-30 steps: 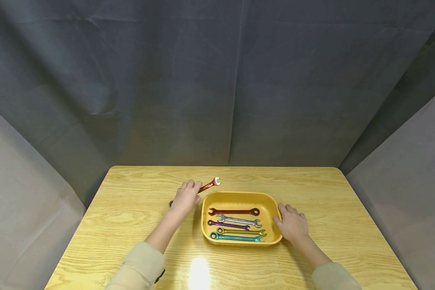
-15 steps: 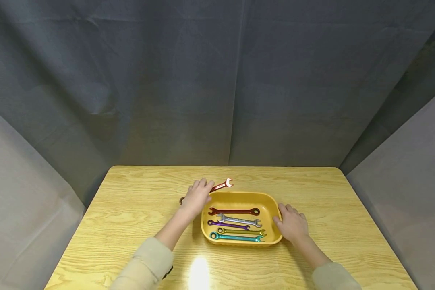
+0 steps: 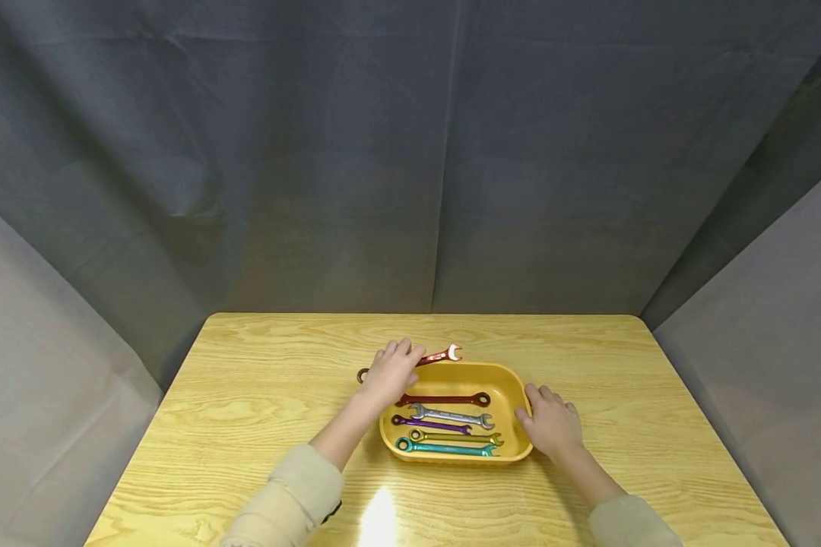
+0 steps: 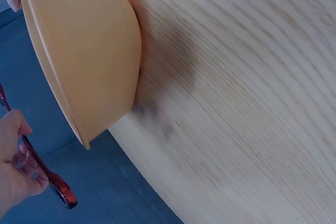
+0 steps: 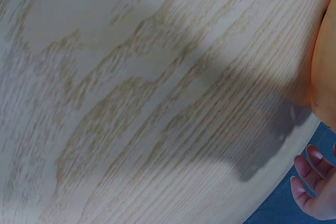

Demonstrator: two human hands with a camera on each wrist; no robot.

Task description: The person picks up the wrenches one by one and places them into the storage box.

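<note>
My left hand (image 3: 391,371) grips a red wrench (image 3: 440,355) by its middle and holds it above the far left rim of a yellow tray (image 3: 506,380). The wrench's open end points right and its ring end sticks out left of the hand. In the left wrist view the fingers (image 4: 13,153) curl round the red wrench (image 4: 52,182) beside the tray's wall (image 4: 84,40). My right hand (image 3: 553,420) rests against the tray's right side, fingers relaxed. Inside the tray lie a dark red wrench (image 3: 442,399), a silver wrench (image 3: 451,415), a purple wrench (image 3: 429,424), a gold wrench (image 3: 455,437) and a teal wrench (image 3: 445,449).
A wooden table (image 3: 246,395) carries everything, with bare wood left, right and behind the tray. Grey cloth (image 3: 410,152) hangs behind and to both sides. A bright light reflection (image 3: 378,516) sits on the near edge.
My left hand has carried the red wrench to the right, from the table left of the tray to over the tray's far left rim. The right hand has stayed put.
</note>
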